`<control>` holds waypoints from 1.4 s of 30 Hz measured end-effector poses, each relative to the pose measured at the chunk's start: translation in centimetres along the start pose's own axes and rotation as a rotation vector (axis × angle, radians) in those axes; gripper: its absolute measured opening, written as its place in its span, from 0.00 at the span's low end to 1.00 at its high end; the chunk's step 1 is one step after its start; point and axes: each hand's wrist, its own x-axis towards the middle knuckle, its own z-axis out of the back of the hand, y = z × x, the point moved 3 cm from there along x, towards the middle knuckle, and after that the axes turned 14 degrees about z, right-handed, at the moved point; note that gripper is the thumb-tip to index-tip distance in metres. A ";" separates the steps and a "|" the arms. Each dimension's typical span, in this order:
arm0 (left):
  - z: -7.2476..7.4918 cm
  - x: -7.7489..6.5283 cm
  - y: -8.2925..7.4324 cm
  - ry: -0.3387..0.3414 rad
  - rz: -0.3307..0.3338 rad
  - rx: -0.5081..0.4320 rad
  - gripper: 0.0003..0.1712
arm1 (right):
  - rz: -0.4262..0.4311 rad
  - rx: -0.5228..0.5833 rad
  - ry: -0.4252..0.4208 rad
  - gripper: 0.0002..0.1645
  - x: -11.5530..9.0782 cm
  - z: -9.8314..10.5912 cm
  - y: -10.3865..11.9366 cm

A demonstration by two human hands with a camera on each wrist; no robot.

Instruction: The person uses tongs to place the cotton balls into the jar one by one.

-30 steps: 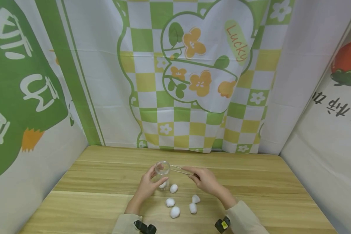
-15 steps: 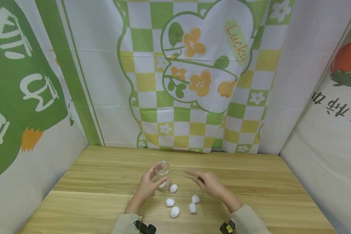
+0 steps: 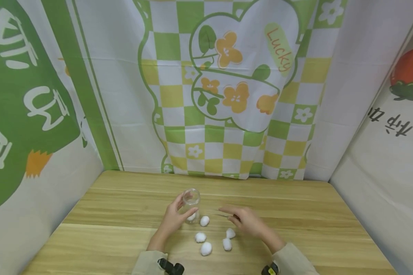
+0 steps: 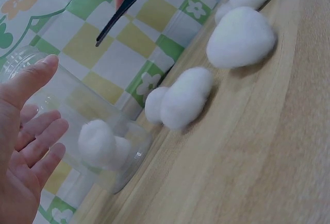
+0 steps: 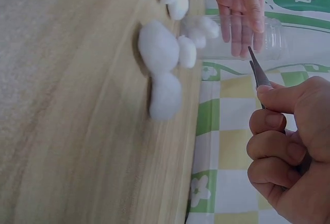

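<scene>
My left hand (image 3: 173,220) holds a clear jar (image 3: 192,203) upright on the table, thumb on the near side and fingers round the back. White cotton balls (image 4: 97,142) lie at the jar's bottom. With curled fingers, my right hand (image 3: 248,222) grips dark metal tweezers (image 5: 260,74) to the right of the jar, above the table. Nothing shows between the tweezer tips. One loose cotton ball (image 3: 204,220) lies close beside the jar. Nearer to me are two more, a cotton ball (image 3: 200,237) and a larger cotton ball (image 3: 206,249). A touching pair of cotton balls (image 3: 227,244) lies below the right hand.
The wooden table (image 3: 296,214) reaches back to a hanging checkered cloth (image 3: 206,152). Printed cloths stand at the left and right sides. A small black camera (image 3: 172,266) is strapped to the left wrist, another black camera (image 3: 270,269) to the right.
My right hand has drawn the tweezers away from the jar's mouth, to the right and lower toward the loose cotton balls. The left hand and jar have stayed put.
</scene>
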 end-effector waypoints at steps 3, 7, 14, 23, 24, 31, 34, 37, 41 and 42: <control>0.0 0.0 -0.1 0.001 0.001 -0.002 0.38 | 0.005 -0.005 0.007 0.23 -0.1 -0.3 -0.1; 0.0 0.0 -0.1 0.005 0.002 -0.005 0.38 | 0.003 -0.007 0.024 0.23 -0.1 -0.7 -0.1; 0.0 0.1 0.0 0.001 -0.005 -0.007 0.38 | -0.014 -0.015 0.059 0.22 -0.1 -1.3 -0.3; -0.1 -0.1 -0.1 0.005 -0.003 0.013 0.39 | -0.006 -0.041 0.057 0.21 -0.1 -1.9 -0.5; -0.1 -0.1 -0.1 0.004 -0.006 0.013 0.39 | -0.005 -0.043 0.061 0.21 -0.1 -2.0 -0.6; -0.2 0.0 -0.2 -0.013 -0.024 0.007 0.38 | -0.018 -0.033 0.061 0.21 -0.1 -2.6 -0.8; -0.2 0.0 -0.2 -0.012 -0.021 0.007 0.38 | -0.023 -0.029 0.058 0.21 -0.1 -2.7 -0.8; -0.2 -0.1 -0.2 -0.011 -0.016 0.016 0.38 | -0.029 -0.026 0.058 0.21 0.0 -2.9 -1.0; -0.3 -0.1 -0.3 -0.010 -0.013 0.025 0.39 | -0.042 -0.029 0.060 0.21 0.0 -3.1 -1.2; -0.3 -0.1 -0.2 -0.012 -0.013 0.027 0.40 | -0.045 -0.030 0.060 0.21 0.0 -3.1 -1.3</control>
